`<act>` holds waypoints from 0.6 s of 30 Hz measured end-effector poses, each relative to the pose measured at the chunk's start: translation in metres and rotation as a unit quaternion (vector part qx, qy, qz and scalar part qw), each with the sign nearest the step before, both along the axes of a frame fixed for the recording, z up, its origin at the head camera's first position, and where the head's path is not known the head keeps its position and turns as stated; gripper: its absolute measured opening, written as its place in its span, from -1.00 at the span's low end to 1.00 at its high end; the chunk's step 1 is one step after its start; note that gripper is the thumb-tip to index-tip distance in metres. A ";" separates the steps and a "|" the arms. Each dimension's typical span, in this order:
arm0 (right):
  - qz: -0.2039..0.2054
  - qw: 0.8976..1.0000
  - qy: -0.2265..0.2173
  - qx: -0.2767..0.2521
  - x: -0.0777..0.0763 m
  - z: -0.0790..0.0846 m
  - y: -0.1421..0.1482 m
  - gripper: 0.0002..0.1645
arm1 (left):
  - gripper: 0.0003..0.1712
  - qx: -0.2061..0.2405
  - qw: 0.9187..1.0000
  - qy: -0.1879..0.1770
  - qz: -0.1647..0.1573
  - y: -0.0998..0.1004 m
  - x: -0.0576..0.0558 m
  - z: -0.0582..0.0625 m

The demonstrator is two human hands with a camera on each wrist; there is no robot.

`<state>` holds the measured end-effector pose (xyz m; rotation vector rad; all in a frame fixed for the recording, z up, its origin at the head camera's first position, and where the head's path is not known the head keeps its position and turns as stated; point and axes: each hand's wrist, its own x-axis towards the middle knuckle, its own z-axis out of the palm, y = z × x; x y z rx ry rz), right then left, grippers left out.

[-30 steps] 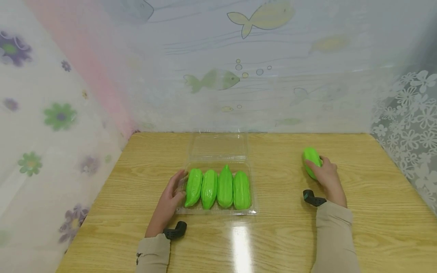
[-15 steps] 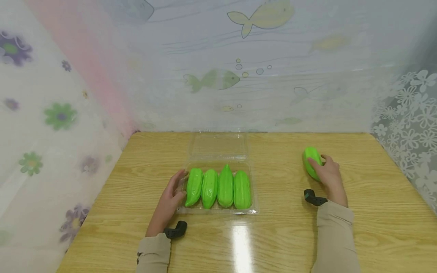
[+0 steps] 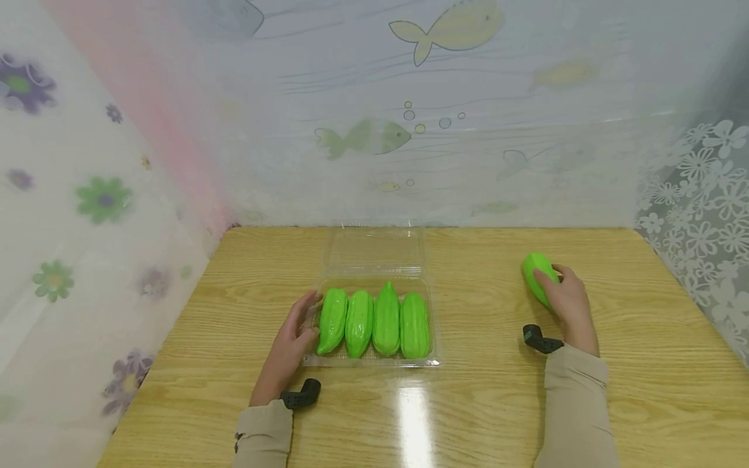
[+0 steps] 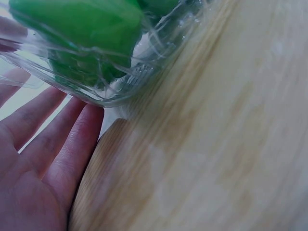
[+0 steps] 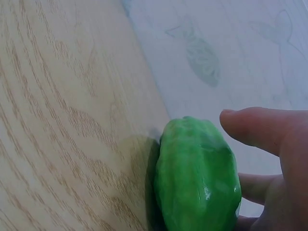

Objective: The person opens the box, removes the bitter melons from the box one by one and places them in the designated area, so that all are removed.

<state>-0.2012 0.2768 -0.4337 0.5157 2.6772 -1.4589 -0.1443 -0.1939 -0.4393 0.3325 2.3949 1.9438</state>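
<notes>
My right grip [image 3: 566, 300] is curling round the loose green gourd [image 3: 537, 268], thumb on its near side and fingers reaching behind it. This gourd is sitting between two and three o'clock from the clear container [image 3: 374, 363], well apart from it, and its visible end is pointing toward eleven. I cannot tell whether its underside is touching the counter [image 3: 480, 396]. In the right wrist view my thumb tip is showing just beside it, so I cannot tell how firmly it is pressing.

My left grip [image 3: 291, 335] is spreading along the container's nine o'clock side, fingers fairly straight, fingertips touching the plastic wall. The container is standing on the counter, and its lid [image 3: 374, 250] is lying open toward twelve.

Inside, four green gourds [image 3: 359, 324] are lying side by side in a row; the leftmost is tapering toward seven, the next toward six, the third is pointing its tip to twelve.

Black wrist cameras [image 3: 541, 340] are sitting at my beige sleeves [image 3: 576, 403], and a fish-patterned sheet [image 3: 374, 136] is hanging at twelve o'clock beyond the counter.
</notes>
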 end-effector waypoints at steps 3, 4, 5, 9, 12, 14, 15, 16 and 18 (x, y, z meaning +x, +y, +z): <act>-0.002 1.000 -0.002 -0.003 0.000 0.000 0.000 0.01 | -0.26 0.000 1.000 -0.001 0.001 0.000 0.000 0.000; -0.002 1.000 -0.003 -0.005 -0.001 0.000 0.000 0.01 | -0.26 -0.001 1.000 -0.001 0.001 0.000 0.000 0.000; -0.002 1.000 -0.003 -0.005 -0.001 0.000 0.001 0.01 | -0.26 -0.001 1.000 -0.001 0.001 0.000 0.000 0.000; -0.003 1.000 -0.002 -0.003 -0.001 -0.001 0.001 -0.01 | -0.26 -0.002 1.000 -0.001 0.000 0.000 0.000 -0.001; -0.007 1.000 0.005 0.001 0.000 0.000 0.002 -0.04 | -0.26 -0.002 1.000 0.000 0.000 0.000 0.000 -0.001; -0.012 1.000 0.013 0.001 0.001 0.002 0.002 -0.06 | -0.26 -0.003 1.000 0.001 0.000 0.000 0.000 0.000; -0.014 1.000 0.019 0.002 0.002 0.003 0.002 -0.07 | -0.26 -0.002 1.000 0.001 0.000 0.000 0.000 0.000; -0.017 1.000 0.025 0.002 0.002 0.005 0.002 -0.09 | -0.26 -0.002 1.000 0.001 0.000 0.000 0.000 0.000; -0.024 0.999 0.035 -0.002 0.003 0.008 0.002 -0.11 | -0.26 -0.001 1.000 0.001 -0.001 0.000 0.001 0.001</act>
